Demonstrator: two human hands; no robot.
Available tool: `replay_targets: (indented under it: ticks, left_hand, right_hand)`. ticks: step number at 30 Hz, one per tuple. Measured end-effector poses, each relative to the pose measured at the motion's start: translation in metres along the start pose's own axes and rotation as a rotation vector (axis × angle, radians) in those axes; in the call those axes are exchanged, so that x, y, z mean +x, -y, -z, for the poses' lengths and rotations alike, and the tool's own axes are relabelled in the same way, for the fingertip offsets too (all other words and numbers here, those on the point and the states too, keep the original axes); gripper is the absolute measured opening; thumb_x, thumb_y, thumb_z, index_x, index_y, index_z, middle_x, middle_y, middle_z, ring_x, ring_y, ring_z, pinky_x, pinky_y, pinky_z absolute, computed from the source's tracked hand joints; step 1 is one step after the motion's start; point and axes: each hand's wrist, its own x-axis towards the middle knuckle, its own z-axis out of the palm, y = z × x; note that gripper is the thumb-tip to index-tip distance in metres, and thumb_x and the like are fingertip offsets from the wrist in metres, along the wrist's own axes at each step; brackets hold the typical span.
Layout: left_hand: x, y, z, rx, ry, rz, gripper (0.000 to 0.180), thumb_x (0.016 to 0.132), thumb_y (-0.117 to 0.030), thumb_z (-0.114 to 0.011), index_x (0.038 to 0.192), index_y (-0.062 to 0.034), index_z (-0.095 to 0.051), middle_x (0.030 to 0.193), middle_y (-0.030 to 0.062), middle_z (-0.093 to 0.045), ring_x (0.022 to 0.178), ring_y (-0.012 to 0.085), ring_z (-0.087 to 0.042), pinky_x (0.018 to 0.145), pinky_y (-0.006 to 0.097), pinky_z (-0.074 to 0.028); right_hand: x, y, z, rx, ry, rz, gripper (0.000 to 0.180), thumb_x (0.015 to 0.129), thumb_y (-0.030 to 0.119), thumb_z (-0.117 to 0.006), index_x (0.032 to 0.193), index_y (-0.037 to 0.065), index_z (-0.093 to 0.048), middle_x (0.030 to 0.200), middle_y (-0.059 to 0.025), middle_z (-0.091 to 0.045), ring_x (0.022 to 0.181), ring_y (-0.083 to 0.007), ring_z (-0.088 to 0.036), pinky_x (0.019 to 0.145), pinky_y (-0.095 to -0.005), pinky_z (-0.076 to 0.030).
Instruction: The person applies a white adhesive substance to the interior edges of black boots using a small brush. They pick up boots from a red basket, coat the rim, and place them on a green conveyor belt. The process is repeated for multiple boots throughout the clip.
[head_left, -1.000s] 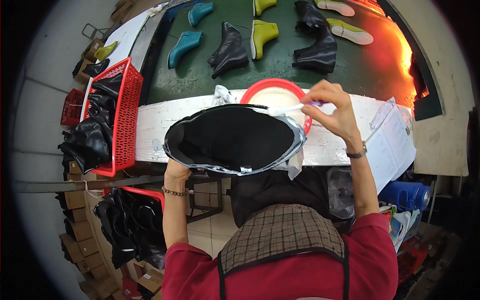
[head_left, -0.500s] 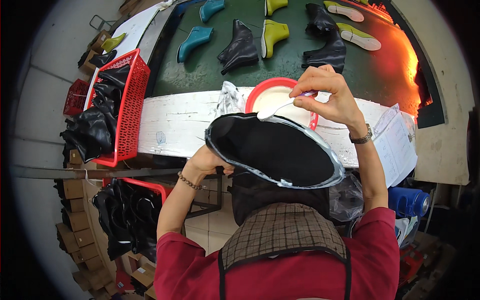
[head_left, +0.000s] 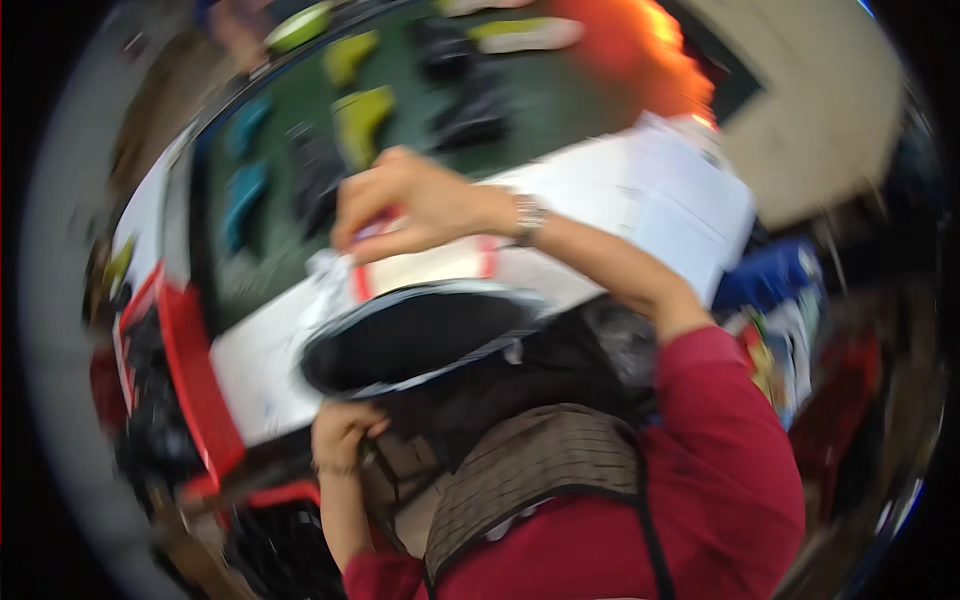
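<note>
Everything is smeared by motion. A black boot upper (head_left: 420, 345) has a whitish glue-coated edge round its opening, which tilts up toward me over the front of the white table. My left hand (head_left: 345, 432), wearing a beaded bracelet, is closed on it from below at its left end; the fingertips are partly hidden. Above the upper's far edge, my right hand (head_left: 405, 205) pinches a brush by its purple handle (head_left: 376, 228); the brush head is too blurred to make out. Just behind the upper stands a red bowl (head_left: 487, 258) of cream-coloured liquid.
A dark green surface (head_left: 265, 265) beyond holds teal, yellow and black boots, with an orange glow at its right. Left stands a red basket (head_left: 190, 370) of black uppers. Papers (head_left: 690, 200) lie right, above a blue bottle (head_left: 765, 278). Another person (head_left: 238, 35) is far left.
The view has swung, so the table appears rotated and shifted left. My right hand has moved left across the bowl with the brush. The upper sits more to the left and shows a narrower opening.
</note>
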Motion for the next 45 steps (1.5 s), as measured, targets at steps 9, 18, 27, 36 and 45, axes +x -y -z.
replay_targets:
  ticks: [9, 18, 27, 36, 45]
  left_hand:
    - [-0.051, 0.113, 0.065, -1.381, -0.669, -0.084, 0.090, 0.074, 0.013, -0.052, 0.159, -0.0049, -0.029, 0.150, 0.0208, -0.050, 0.120, 0.0295, -0.062, 0.066, 0.030, -0.051]
    - [-0.045, 0.197, 0.055, -1.381, -0.919, -0.078, 0.043, 0.077, 0.012, -0.062, 0.120, 0.0073, -0.060, 0.113, 0.0161, -0.064, 0.089, 0.0245, -0.056, 0.080, 0.037, -0.051]
    - [-0.040, 0.191, 0.040, -1.415, -0.955, -0.128, 0.023, 0.075, 0.011, -0.061, 0.098, 0.0079, -0.063, 0.099, 0.0163, -0.066, 0.082, 0.0272, -0.060, 0.088, 0.042, -0.056]
    - [-0.037, 0.197, 0.031, -1.403, -1.026, -0.129, 0.027, 0.074, 0.011, -0.060, 0.100, 0.0071, -0.064, 0.097, 0.0156, -0.069, 0.078, 0.0287, -0.063, 0.087, 0.042, -0.058]
    - [-0.043, 0.187, 0.025, -1.310, -1.034, -0.079, 0.021, 0.073, 0.004, -0.061, 0.093, 0.0063, -0.064, 0.093, 0.0155, -0.069, 0.077, 0.0297, -0.065, 0.082, 0.039, -0.058]
  right_hand:
    - [-0.163, -0.021, 0.025, -0.292, -0.544, -0.590, 0.020, 0.085, 0.027, -0.081, 0.083, 0.006, -0.079, 0.075, -0.0068, -0.065, 0.065, -0.0145, -0.060, 0.058, -0.0310, -0.044]
    - [-0.201, -0.038, -0.016, -0.151, -0.722, -0.795, 0.032, 0.082, 0.037, -0.082, 0.072, 0.007, -0.078, 0.068, -0.0063, -0.062, 0.063, -0.0185, -0.057, 0.062, -0.0344, -0.045]
    - [-0.209, -0.048, -0.018, -0.322, -0.700, -0.688, 0.024, 0.085, 0.028, -0.079, 0.077, 0.005, -0.078, 0.072, -0.0070, -0.064, 0.062, -0.0190, -0.059, 0.058, -0.0344, -0.044]
    - [-0.210, -0.023, -0.015, -0.174, -0.680, -0.504, 0.008, 0.090, 0.009, -0.075, 0.094, 0.004, -0.080, 0.079, -0.0056, -0.069, 0.067, -0.0138, -0.062, 0.060, -0.0280, -0.046]
    - [-0.207, -0.020, -0.024, -0.151, -0.701, -0.550, 0.013, 0.093, 0.007, -0.070, 0.101, 0.004, -0.079, 0.086, -0.0071, -0.073, 0.074, -0.0158, -0.068, 0.066, -0.0284, -0.050]
